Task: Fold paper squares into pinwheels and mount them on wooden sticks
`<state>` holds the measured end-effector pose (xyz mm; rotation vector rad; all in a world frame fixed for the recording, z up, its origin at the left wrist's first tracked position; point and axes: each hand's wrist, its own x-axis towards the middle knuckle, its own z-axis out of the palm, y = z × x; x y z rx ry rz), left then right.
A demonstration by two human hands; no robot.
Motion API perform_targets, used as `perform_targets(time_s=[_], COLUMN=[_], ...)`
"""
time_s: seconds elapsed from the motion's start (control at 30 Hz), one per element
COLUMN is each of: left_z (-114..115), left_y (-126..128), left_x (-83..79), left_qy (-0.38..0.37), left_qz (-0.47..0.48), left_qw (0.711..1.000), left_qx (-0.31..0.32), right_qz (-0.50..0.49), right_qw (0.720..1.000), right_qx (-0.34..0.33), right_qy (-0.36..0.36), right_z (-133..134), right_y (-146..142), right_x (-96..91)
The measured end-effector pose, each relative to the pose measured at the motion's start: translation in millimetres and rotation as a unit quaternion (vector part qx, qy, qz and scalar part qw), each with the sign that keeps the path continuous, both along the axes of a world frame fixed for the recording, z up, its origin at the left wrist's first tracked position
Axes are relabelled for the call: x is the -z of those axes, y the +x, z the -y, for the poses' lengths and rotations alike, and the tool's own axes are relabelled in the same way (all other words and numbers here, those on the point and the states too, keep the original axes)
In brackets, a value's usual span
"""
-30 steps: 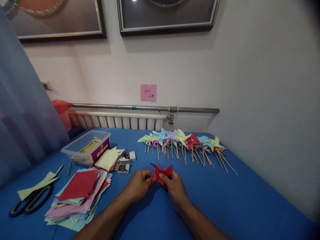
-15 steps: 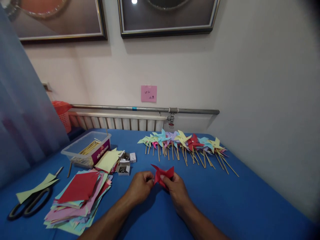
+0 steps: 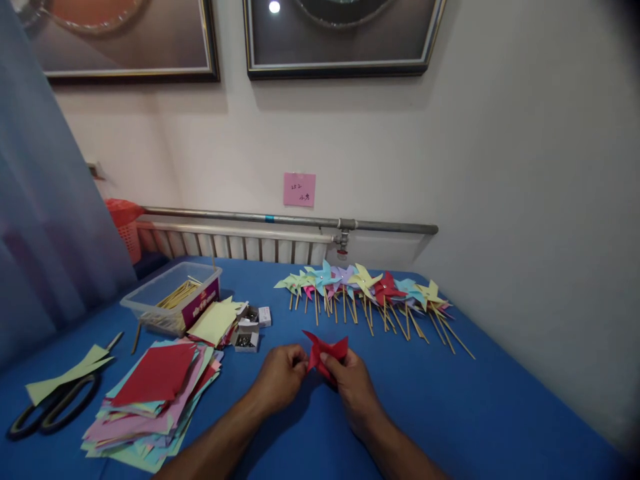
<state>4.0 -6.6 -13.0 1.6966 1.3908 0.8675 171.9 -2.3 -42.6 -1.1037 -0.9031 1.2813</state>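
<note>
Over the middle of the blue table, a red paper pinwheel [image 3: 327, 352] with its tips folded in is between my two hands. My right hand [image 3: 353, 383] grips it from the right, thumb pressed on the gathered centre. My left hand [image 3: 283, 373] is closed in a pinch at the paper's left edge; whether a small pin is also between those fingertips I cannot tell. Left of my hands stand small boxes of pins [image 3: 246, 340]. A stack of coloured paper squares [image 3: 155, 380], red on top, lies beside my left forearm.
Finished pinwheels on sticks [image 3: 370, 283] lie in a row at the back right. A clear plastic box [image 3: 170, 290] of wooden sticks stands back left, near pale yellow papers [image 3: 217, 320]. Black-handled scissors [image 3: 65, 407] lie far left under a cut paper. A radiator [image 3: 240, 243] lines the wall.
The view has shifted slightly. Both hands keep nearly the same grip on the red paper, with only tiny movement of the fingers.
</note>
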Motion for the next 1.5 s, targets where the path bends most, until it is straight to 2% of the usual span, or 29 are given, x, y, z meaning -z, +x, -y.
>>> perform_targets(time_s=[0.37, 0.93, 1.5], left_z=[0.2, 1.7, -0.2], left_y=[0.2, -0.2, -0.4], left_x=[-0.5, -6.2, 2.0], left_qy=[-0.02, -0.01, -0.003], left_qz=[0.004, 0.011, 0.024], left_qw=[1.0, 1.0, 1.0], left_qx=[-0.003, -0.002, 0.004], right_qz=[-0.02, 0.008, 0.004], right_qw=[1.0, 1.0, 1.0], right_qx=[-0.001, -0.006, -0.004], right_qy=[0.004, 0.011, 0.008], right_z=[0.6, 1.3, 1.9], right_y=[-0.8, 1.1, 0.2], right_x=[0.1, -0.2, -3.0])
